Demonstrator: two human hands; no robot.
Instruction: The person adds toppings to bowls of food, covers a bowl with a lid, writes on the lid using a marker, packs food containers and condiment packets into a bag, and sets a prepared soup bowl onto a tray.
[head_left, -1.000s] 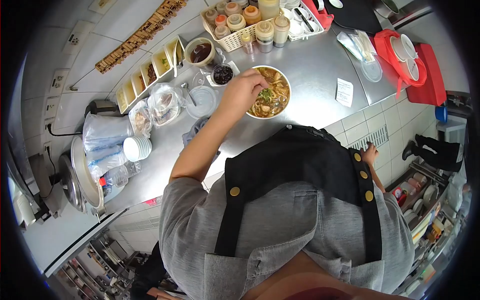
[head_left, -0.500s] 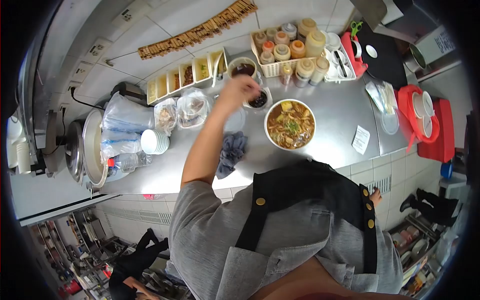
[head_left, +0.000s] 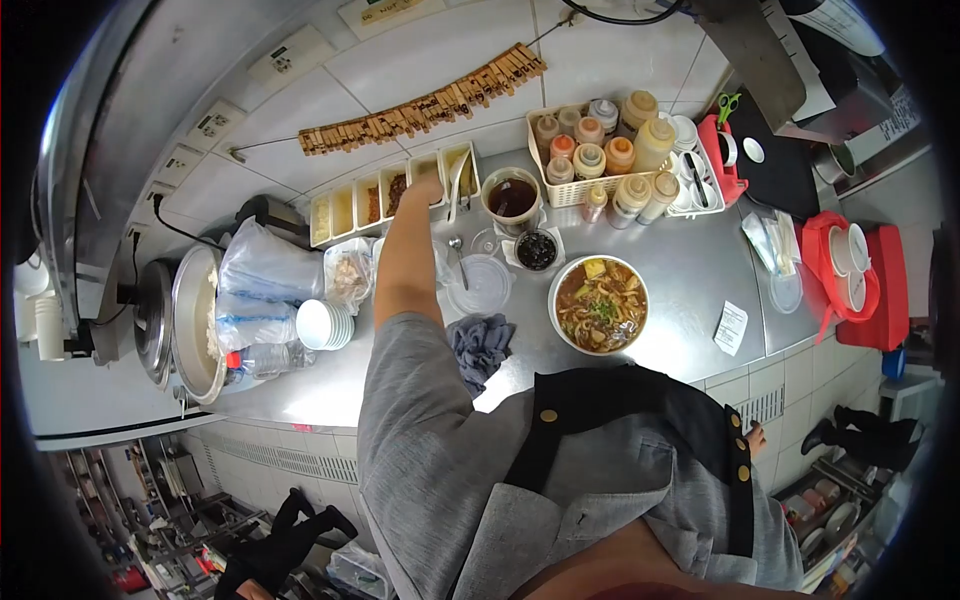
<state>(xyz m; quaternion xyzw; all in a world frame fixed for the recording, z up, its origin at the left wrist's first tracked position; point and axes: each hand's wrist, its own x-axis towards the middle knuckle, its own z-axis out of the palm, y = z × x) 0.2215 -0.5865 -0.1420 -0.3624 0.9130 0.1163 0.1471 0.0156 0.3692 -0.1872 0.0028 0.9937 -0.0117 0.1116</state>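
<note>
My left hand (head_left: 426, 188) reaches into the row of white topping tubs (head_left: 350, 210) at the back wall, over the tub that held chopped green herbs. Its fingers are hidden, so I cannot see whether they grip anything. My right hand (head_left: 757, 438) hangs low beside my apron, mostly covered, apart from the counter items. A white bowl of brown noodle soup (head_left: 600, 305), topped with chopped greens, stands in front of me. Behind it are a small cup of dark sauce (head_left: 536, 250) and a larger tub of dark liquid (head_left: 511, 197) with a ladle or spoon in it.
A basket of squeeze bottles (head_left: 590, 150) stands at the back. On the counter lie a grey cloth (head_left: 482, 350), a clear lid (head_left: 480, 287), a spoon (head_left: 459, 262) and a receipt (head_left: 731, 328). Stacked paper bowls (head_left: 325, 325) and a rice pot (head_left: 200, 325) are left; a red bag (head_left: 822, 262) is right.
My left hand has moved left, from above the dark sauce and liquid tub to the topping tubs. The camera view has shifted slightly. The soup bowl stays in place.
</note>
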